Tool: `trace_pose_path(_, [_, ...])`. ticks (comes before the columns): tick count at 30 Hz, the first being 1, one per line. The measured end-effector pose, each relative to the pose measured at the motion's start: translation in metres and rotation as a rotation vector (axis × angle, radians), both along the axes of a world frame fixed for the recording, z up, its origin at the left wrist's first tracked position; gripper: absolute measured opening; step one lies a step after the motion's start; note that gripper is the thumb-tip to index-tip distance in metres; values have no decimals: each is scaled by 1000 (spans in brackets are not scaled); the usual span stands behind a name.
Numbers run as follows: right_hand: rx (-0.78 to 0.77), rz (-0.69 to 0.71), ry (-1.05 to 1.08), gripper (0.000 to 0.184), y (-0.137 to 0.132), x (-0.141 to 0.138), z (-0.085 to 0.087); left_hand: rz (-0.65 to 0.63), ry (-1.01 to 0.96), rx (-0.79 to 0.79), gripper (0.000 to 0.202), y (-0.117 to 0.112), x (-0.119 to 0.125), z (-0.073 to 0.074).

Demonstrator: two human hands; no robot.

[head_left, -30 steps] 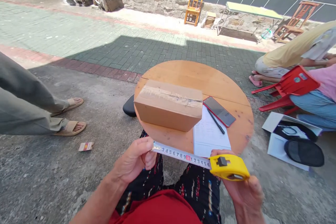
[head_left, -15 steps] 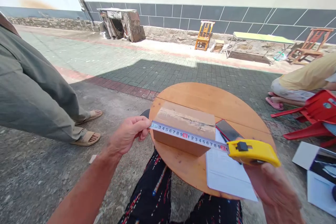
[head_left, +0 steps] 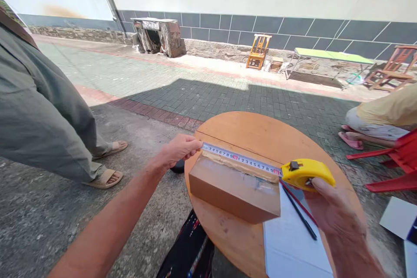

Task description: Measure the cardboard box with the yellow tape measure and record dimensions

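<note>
Tape blade [head_left: 241, 159], straight as you like, spans the far side of the cardboard box [head_left: 233, 193]; touching or not, I can't tell! Left hand [head_left: 182, 150] pinches its free end by the box's far left corner. Right hand [head_left: 332, 208] clasps the yellow case [head_left: 309, 171] off the box's right end. Pen [head_left: 301, 215] and paper [head_left: 289, 245]: right of the box. Round table [head_left: 254, 126]: beneath it.
</note>
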State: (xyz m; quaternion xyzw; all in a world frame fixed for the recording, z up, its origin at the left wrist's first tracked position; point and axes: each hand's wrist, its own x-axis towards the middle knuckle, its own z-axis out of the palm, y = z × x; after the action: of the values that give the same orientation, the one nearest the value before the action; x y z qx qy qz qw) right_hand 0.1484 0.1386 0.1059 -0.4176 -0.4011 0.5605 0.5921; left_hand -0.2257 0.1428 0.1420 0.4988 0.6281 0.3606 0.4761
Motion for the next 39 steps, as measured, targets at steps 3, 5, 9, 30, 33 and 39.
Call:
trace_pose_path(3, [0, -15, -9, 29, 0, 2, -10, -45, 73, -1, 28, 6, -1, -7])
trace_pose_path(5, [-4, -13, -12, 31, -2, 2, -12, -73, 114, -1, 27, 8, -1, -10])
trace_pose_path(9, [-12, 8, -33, 36, -4, 0, -9, -119, 240, 9, 28, 8, 0, -15])
trace_pose_path(30, [-22, 66, -86, 43, -14, 9, -10, -23, -14, -25, 40, 1, 4, -37])
trace_pose_path(33, [-27, 77, -105, 48, -13, 11, -12, -19, -24, -12, 38, 0, 5, -36])
trace_pose_path(39, [35, 74, -114, 45, -12, 11, -13, -19, -50, 14, 37, 0, 8, -37])
